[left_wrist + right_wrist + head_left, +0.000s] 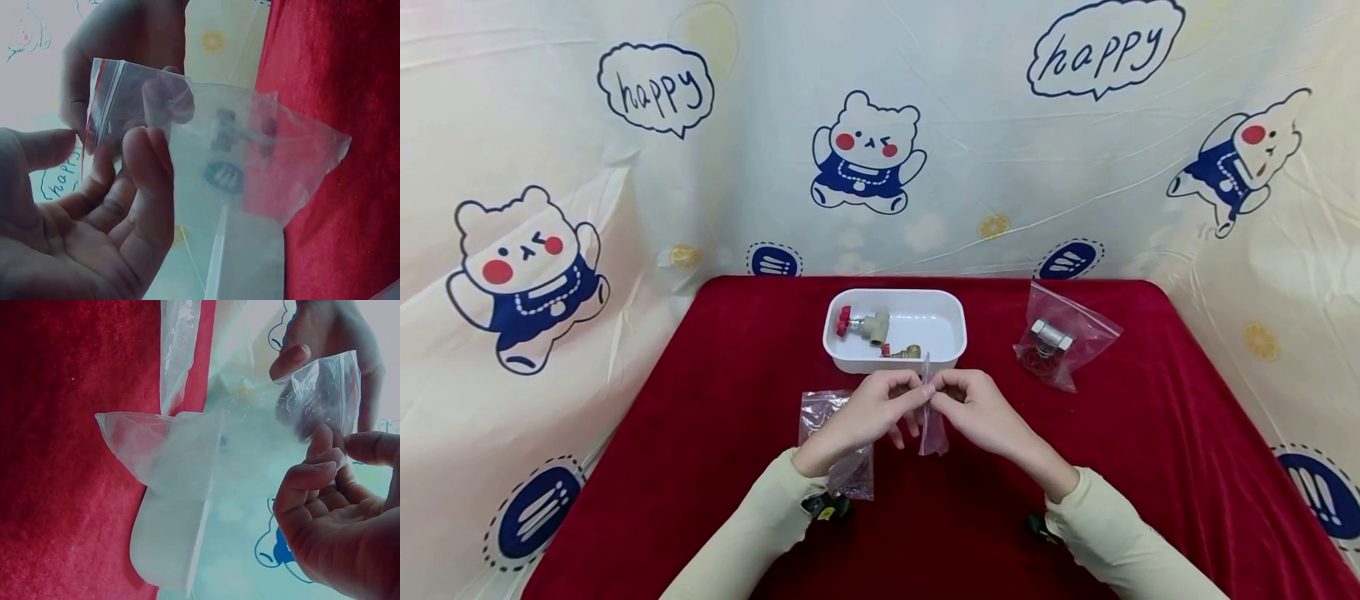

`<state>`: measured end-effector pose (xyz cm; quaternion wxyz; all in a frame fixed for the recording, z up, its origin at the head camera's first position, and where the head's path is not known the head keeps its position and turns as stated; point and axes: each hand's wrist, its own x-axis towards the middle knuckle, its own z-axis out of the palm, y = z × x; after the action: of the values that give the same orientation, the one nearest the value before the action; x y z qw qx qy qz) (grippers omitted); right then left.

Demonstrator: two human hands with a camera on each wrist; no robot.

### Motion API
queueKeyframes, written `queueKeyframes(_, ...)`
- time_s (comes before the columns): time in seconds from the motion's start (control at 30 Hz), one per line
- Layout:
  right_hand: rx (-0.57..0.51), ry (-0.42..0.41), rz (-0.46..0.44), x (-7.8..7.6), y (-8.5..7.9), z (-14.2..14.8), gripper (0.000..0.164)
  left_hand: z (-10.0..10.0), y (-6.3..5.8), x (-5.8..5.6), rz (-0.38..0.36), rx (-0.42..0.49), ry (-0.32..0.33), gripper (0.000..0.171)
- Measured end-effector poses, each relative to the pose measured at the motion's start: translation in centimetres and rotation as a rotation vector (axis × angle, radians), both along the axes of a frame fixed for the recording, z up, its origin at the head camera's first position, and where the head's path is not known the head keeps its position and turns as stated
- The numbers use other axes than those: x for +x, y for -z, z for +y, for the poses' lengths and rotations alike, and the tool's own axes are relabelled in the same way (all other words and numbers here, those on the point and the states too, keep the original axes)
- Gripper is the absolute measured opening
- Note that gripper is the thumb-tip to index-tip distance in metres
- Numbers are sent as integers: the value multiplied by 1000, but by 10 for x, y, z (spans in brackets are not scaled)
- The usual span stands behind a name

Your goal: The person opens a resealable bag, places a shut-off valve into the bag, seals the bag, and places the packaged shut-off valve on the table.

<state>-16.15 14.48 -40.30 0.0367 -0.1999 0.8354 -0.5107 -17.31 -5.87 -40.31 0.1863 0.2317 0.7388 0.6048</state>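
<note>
Pinching the red-striped zip edge of a clear zip bag [934, 437], the thumbs and forefingers of the left hand [876, 408] and right hand [985, 412] nearly meet; their other fingers are loosely bent, and the bag hangs down from the pinch. Both hands are just on the person's side of a white tray [925, 329], the landmark here. Inside the tray, at its left end, sits a grey-beige valve with a red handwheel [868, 325]; a small brass valve [907, 352] lies by its near wall. To the tray's near left, a 2nd zip bag [818, 407] is partly hidden by the left forearm. Right of the tray, a 3rd zip bag [1086, 329] holds a silver valve [1051, 335] with a red wheel. All 3 bags, the tray and hands are over a red-clothed worktop [1120, 467]; behind the tray hangs a bear-printed curtain [977, 150].
</note>
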Motion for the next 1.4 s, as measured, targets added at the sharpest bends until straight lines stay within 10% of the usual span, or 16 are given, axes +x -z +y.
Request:
queueKeyframes(0.83, -176, -73, -120, -1, 2, 0, 14, -1, 7, -6, -1, 116, 59, 30)
queueKeyframes(1.4, -61, 54, -73, 0, 1, 2, 17, 2, 3, -1, 58, -4, -132, 29)
